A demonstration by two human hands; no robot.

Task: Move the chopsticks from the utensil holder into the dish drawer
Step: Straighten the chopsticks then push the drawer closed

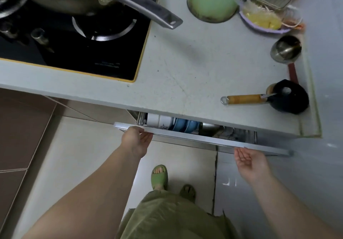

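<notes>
Gripping the dish drawer (185,138) front edge, the left hand (136,139) holds it barely ajar under the bench (185,67); right hand (250,161) open, empty beneath. Chopsticks and holder unseen: transfer seemingly not begun.

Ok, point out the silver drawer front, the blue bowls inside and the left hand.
Silver drawer front (204,140): head view, top edge.
Blue bowls (182,125): head view, stacked rims.
Left hand (136,140): head view, back of hand.

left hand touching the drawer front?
Touching. Head view: the left hand has its fingers curled under the top edge of the drawer front, with no gap visible.
</notes>
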